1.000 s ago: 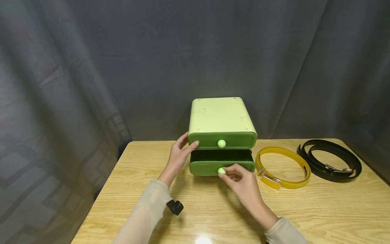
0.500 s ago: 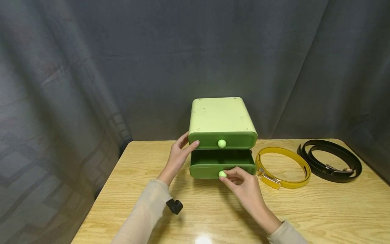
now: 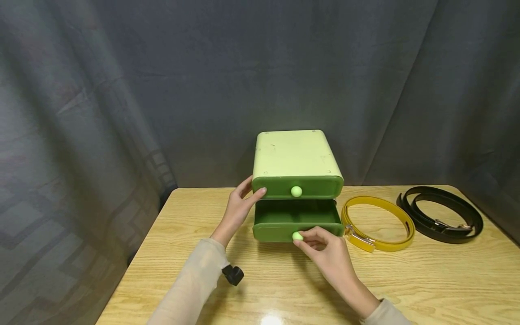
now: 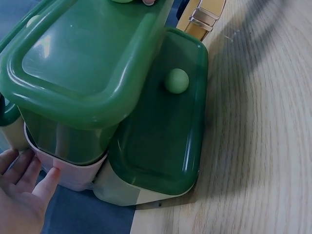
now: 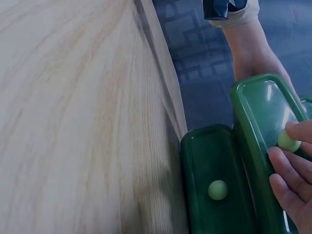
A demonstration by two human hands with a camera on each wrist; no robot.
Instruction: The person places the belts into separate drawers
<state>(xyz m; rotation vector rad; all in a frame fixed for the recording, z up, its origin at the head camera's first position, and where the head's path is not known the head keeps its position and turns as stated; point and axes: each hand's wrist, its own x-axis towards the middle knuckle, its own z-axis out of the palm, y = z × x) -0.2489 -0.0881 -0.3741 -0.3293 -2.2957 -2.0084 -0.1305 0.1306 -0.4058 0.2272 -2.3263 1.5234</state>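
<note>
A small pale-green drawer cabinet (image 3: 294,153) with dark green drawer fronts stands on the table. Its middle drawer (image 3: 274,232) is pulled out, its inside showing. Thumb and fingertips of my right hand (image 3: 331,255) pinch the round light-green knob (image 3: 298,236) of this drawer. My left hand (image 3: 236,208) steadies the cabinet's left side, fairly straight fingers along the wall and thumb against the front of the top drawer (image 3: 317,186), which is closed. Below the pulled-out one, a closed bottom drawer (image 4: 151,141) shows in the left wrist view; in the head view it is hidden.
A coiled yellow belt (image 3: 400,243) with a metal buckle lies just right of the cabinet. Beyond it is a coiled black belt (image 3: 455,234) near the table's right edge. A grey curtain (image 3: 260,81) hangs close behind the wooden table (image 3: 170,225).
The middle drawer has slid further out toward me, my right hand moving back with its knob. My left hand has stayed at the cabinet's side. Both belts lie unmoved.
</note>
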